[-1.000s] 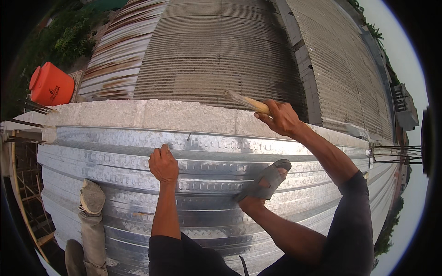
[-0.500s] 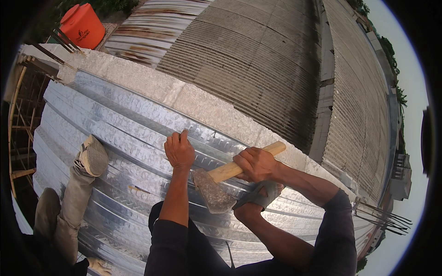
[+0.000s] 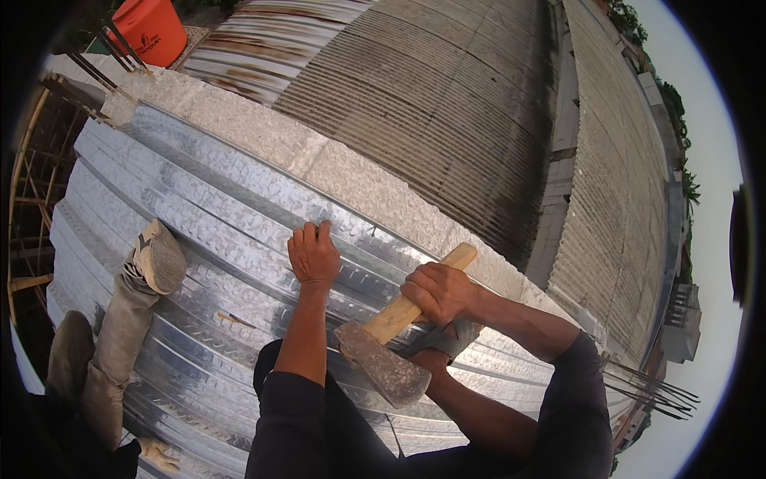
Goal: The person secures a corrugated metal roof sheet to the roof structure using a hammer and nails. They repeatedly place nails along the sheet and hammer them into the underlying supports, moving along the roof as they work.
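Note:
My right hand (image 3: 437, 292) is wrapped round the pale wooden handle of an axe (image 3: 384, 366). Its broad, rusty head hangs above the ribbed metal decking (image 3: 215, 231), down and left of the hand. Further left, my left hand (image 3: 313, 254) is closed with its knuckles up, low over a rib of the sheet close to the concrete wall top (image 3: 343, 172). Whatever its fingers pinch, if anything, is hidden. Behind the axe, my sandalled foot (image 3: 437, 351) rests on the decking.
Another person's shoe (image 3: 162, 259) and gloved hand (image 3: 157, 453) are on the decking at left. A thin pencil-like piece (image 3: 235, 320) lies nearby. Steel bars (image 3: 96, 70) jut from the wall's far-left corner, more (image 3: 654, 389) at right. Beyond are corrugated roofs (image 3: 431, 104) and an orange tank (image 3: 152, 33).
My right hand has shifted slightly left, and the axe has turned, its head swinging down and to the right. My left hand stays closed in nearly the same place. The view has tilted slightly.

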A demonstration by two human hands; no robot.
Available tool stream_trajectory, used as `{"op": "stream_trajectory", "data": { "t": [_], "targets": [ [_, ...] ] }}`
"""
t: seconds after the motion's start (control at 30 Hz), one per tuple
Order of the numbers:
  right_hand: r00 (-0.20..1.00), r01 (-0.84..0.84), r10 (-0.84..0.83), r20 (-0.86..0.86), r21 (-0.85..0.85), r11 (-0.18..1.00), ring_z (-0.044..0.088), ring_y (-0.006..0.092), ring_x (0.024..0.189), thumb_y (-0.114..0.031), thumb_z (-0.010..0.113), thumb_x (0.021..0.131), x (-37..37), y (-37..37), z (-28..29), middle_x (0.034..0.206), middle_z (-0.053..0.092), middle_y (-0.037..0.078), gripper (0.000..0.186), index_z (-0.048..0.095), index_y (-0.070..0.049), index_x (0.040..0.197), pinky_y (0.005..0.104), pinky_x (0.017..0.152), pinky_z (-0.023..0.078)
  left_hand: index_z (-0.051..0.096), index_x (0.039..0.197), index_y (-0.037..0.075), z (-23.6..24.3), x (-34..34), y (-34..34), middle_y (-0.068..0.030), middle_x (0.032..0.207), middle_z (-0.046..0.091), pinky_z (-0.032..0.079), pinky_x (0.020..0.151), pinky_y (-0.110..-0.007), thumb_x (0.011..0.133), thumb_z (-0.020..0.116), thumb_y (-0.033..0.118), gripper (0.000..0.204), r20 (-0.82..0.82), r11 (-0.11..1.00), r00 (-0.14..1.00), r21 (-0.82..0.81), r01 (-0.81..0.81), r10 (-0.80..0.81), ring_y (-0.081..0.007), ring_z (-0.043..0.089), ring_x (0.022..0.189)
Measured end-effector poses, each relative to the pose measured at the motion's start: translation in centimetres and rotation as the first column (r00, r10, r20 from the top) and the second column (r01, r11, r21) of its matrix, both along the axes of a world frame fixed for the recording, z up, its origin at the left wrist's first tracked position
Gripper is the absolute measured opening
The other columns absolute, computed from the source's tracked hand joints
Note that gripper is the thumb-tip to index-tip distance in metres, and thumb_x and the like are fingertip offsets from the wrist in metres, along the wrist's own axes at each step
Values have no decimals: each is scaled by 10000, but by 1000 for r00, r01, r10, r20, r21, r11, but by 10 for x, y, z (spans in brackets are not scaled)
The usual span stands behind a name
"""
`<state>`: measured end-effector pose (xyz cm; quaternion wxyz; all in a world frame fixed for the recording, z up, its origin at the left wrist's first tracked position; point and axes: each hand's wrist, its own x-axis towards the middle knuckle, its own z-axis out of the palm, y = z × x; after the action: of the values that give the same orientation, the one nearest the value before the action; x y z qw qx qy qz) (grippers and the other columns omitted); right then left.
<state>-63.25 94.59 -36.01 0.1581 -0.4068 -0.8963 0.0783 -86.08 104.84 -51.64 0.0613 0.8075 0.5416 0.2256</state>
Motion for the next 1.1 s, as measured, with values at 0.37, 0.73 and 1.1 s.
{"op": "stream_trajectory", "data": {
  "t": [0.37, 0.73, 1.1],
  "targets": [
    [983, 168, -183, -30, -272, 948, 685, 352, 674, -360, 781, 864, -1, -3, 4, 803, 645, 185, 517, 573, 49, 1102, 446, 570, 576, 691, 1072, 159, -3, -3, -3, -47, 915, 563, 422, 764, -406, 847, 656, 97, 236, 12, 1000, 1000, 4, 12, -12, -261, 543, 859],
    [858, 482, -348, 379, -355, 801, 696, 401, 641, -410, 655, 978, 58, -23, 1, 781, 667, 250, 454, 555, 33, 968, 481, 512, 557, 696, 1062, 156, 3, 1, -7, -43, 919, 561, 420, 782, -410, 842, 661, 103, 229, 17, 999, 999, -35, 33, -32, -260, 544, 876],
    [968, 203, -148, 200, -292, 934, 682, 339, 682, -378, 727, 905, 24, -17, 100, 782, 644, 164, 459, 576, 23, 1069, 429, 566, 573, 687, 1095, 154, 4, -10, -9, -57, 935, 575, 423, 803, -416, 842, 684, 112, 256, 15, 997, 999, -59, 52, -51, -260, 557, 902]
  ]
}}
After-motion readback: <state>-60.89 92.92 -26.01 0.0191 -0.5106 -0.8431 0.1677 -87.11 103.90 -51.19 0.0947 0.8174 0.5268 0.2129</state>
